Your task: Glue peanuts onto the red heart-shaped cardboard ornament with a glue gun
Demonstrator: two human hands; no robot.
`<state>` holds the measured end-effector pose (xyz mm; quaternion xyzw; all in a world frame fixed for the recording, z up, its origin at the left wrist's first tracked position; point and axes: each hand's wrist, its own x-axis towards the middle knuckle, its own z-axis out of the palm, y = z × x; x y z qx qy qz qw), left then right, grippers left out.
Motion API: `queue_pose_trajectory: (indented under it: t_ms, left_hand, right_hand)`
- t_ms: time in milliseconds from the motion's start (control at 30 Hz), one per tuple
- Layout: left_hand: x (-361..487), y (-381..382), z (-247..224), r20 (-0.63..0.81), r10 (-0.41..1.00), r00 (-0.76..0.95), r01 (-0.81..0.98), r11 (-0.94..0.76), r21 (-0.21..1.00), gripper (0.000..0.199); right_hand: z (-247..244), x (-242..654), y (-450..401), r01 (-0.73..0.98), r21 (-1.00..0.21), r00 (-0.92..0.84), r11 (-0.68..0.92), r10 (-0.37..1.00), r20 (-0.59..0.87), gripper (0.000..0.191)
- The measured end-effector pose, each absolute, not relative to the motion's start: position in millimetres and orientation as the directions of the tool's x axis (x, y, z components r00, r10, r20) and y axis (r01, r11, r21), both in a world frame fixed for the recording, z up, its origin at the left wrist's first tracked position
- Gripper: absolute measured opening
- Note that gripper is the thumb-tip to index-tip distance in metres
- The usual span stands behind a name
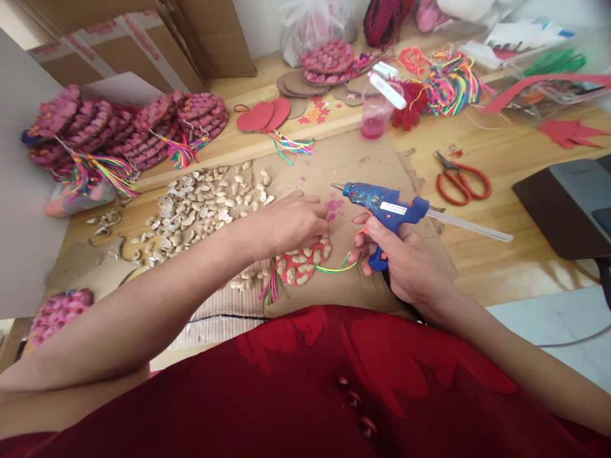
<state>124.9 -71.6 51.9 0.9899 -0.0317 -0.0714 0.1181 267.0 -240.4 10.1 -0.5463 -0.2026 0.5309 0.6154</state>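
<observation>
My right hand (405, 257) is wrapped round the handle of a blue hot glue gun (377, 198). Its nozzle points left, and a clear glue stick (472, 224) sticks out of its back. My left hand (298, 222) is above a red disc (300, 259) covered with peanut shells, its fingers bent down at the disc's far edge. Whatever those fingers pinch, if anything, is hidden. Green and yellow cord (337, 270) runs from the disc towards my right hand. A pink and green tassel (272, 283) lies at the disc's left side.
Loose peanut shells (191, 207) are heaped on the cardboard (363, 165) to the left. Orange-handled scissors (463, 178) lie at the right, near a dark flat device (563, 203). Stacked pink discs (95, 133), red discs (262, 116) and a plastic cup (373, 114) line the back.
</observation>
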Motion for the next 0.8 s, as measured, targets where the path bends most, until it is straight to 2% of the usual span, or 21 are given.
queue_pose_trajectory:
  t_ms: [267, 433, 700, 800]
  left_hand:
    - [125, -75, 56, -0.184, -0.07, 0.98, -0.044, -0.989, 0.143, 0.014]
    - [121, -77, 49, -0.153, -0.048, 0.987, -0.031, -0.994, 0.107, 0.02]
    - [111, -76, 45, -0.006, 0.039, 0.999, 0.04, -0.976, 0.214, 0.021]
    - [99, -78, 47, 0.09, 0.144, 0.985, 0.112, -0.948, 0.298, 0.02]
  right_hand:
    - [10, 266, -240, -0.42, -0.895, 0.341, -0.15, 0.888, -0.309, 0.03]
    - [10, 266, -241, -0.391, -0.91, 0.337, -0.137, 0.899, -0.28, 0.027]
    - [8, 265, -241, -0.383, -0.915, 0.342, -0.127, 0.901, -0.268, 0.026]
    - [8, 266, -241, -0.381, -0.915, 0.344, -0.132, 0.898, -0.274, 0.026]
